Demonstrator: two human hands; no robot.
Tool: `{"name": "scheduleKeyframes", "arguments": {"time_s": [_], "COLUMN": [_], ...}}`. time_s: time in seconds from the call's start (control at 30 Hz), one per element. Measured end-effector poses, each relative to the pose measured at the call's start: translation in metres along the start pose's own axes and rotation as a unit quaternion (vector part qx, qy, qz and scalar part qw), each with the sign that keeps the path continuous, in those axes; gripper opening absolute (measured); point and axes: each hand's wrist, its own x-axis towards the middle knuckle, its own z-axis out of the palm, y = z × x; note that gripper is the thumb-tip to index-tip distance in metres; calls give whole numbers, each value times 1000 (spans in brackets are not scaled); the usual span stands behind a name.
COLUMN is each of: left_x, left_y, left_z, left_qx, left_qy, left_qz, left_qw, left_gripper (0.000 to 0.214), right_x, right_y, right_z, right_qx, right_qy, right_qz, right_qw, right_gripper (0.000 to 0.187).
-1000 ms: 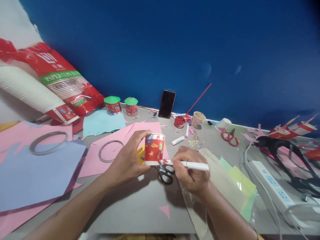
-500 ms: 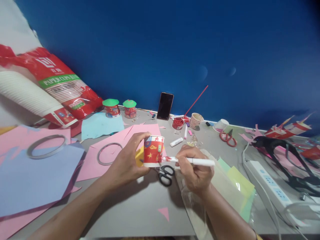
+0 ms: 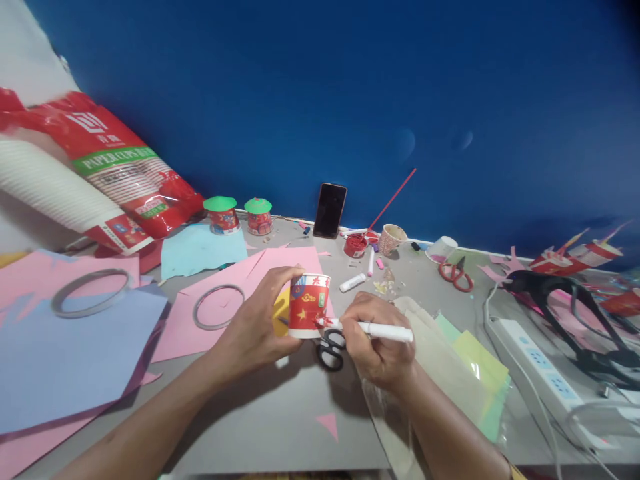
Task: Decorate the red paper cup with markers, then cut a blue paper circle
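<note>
A red paper cup [image 3: 309, 303] with gold and white patterns is held upright above the table. My left hand [image 3: 265, 313] is closed round its left side, thumb below and fingers at the rim. In my right hand [image 3: 375, 340] is a white marker [image 3: 385, 331] with a red tip, pointed left. Its tip meets the lower right of the cup's wall. Black-handled scissors [image 3: 330, 350] lie on the table behind and below the cup, partly hidden. A yellow piece [image 3: 281, 312] shows between my left hand and the cup.
Pink paper [image 3: 200, 307] with a grey ring [image 3: 219, 328] lies left, beside blue paper [image 3: 75, 360]. Two green-topped cups [image 3: 259, 217], a phone [image 3: 330, 210] and a glue stick [image 3: 353, 283] stand or lie behind. Red-handled scissors [image 3: 456, 275] and a power strip [image 3: 540, 373] are on the right.
The marker and my right hand have moved left and slightly down, bringing the tip further onto the cup's wall. The cup has shifted slightly down and right in view.
</note>
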Motion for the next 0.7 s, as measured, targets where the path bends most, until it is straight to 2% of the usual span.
{"name": "scheduleKeyframes", "arguments": {"time_s": [0.17, 0.4, 0.7], "left_x": [0, 0, 2], "left_y": [-1, -1, 4], "left_z": [0, -4, -5], "left_qx": [-12, -20, -4], "left_qy": [6, 11, -1], "left_qz": [-16, -50, -76], "left_qw": [1000, 999, 997], "left_gripper": [80, 78, 78], "right_x": [1, -1, 2], "right_y": [4, 5, 5], "right_z": [-2, -6, -7], "right_qx": [0, 4, 29], "right_qy": [6, 47, 3], "right_qz": [8, 32, -15], "right_qw": [1000, 998, 999], "right_gripper": [23, 19, 24]}}
